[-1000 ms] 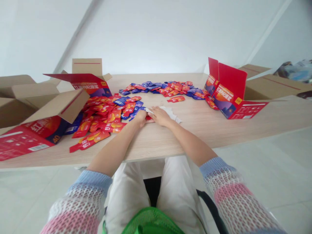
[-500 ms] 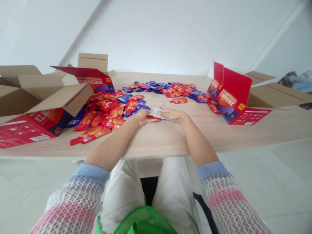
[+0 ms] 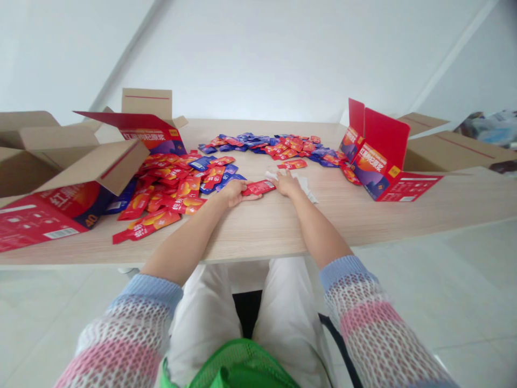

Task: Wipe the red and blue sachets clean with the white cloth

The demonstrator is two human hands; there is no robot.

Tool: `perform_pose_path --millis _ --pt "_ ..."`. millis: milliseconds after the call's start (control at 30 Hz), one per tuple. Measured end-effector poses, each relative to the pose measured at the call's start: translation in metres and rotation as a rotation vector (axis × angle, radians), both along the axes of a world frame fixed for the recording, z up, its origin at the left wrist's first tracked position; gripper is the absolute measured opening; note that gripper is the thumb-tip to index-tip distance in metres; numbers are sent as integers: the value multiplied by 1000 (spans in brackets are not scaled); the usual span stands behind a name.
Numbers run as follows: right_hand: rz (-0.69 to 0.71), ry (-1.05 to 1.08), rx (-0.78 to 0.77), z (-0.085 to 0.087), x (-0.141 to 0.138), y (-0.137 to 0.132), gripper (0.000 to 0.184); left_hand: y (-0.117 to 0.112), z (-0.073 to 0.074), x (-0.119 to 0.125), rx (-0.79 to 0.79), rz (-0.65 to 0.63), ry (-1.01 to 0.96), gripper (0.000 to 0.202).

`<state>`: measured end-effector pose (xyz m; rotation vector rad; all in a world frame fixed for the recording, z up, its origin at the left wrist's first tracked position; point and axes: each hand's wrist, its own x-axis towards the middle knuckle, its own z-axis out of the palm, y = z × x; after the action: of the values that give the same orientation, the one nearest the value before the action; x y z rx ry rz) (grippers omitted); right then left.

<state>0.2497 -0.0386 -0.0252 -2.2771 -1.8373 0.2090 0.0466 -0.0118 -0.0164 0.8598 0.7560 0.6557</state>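
Note:
A red sachet (image 3: pixel 259 187) lies on the wooden table (image 3: pixel 283 221) between my two hands. My left hand (image 3: pixel 235 191) grips its left end with curled fingers. My right hand (image 3: pixel 287 183) rests at its right end, pressing down on a white cloth or tissue (image 3: pixel 309 189) that shows beside it. A heap of red and blue sachets (image 3: pixel 169 186) lies just left of my left hand. A second spread of sachets (image 3: pixel 278 145) stretches across the far side of the table.
An open red carton (image 3: pixel 383 161) stands at the right with brown cardboard boxes (image 3: pixel 452 148) behind it. At the left are open brown cardboard boxes (image 3: pixel 60 156) and red cartons (image 3: pixel 153 137). The table's near edge lies above my lap.
My right hand slid right along the sachet with the white cloth, uncovering the red sachet. My left hand kept hold of the left end. The view shifted slightly.

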Motion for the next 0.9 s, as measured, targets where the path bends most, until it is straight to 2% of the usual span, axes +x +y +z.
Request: perform_pose_path --millis 167,267,367,467,600,667,900 --pt "-226 21 112 1 10 -2 55 6 -3 -3 -14 14 -7 45" --pt "-275 88 115 9 16 -4 52 9 -5 -5 -14 -4 -26 44" --pt "-271 133 209 19 15 -5 61 9 -5 -7 6 -59 -44 42" --pt "-131 114 299 22 2 -8 65 7 -5 -7 21 -80 -47 41" --pt "232 113 176 17 -25 -14 68 5 -4 -6 -4 -77 -53 42" --pt "365 113 129 16 -34 -17 69 5 -3 -5 -20 -73 -65 42" --pt "558 179 123 20 -42 -20 70 4 1 -6 -80 -1 -115 52"
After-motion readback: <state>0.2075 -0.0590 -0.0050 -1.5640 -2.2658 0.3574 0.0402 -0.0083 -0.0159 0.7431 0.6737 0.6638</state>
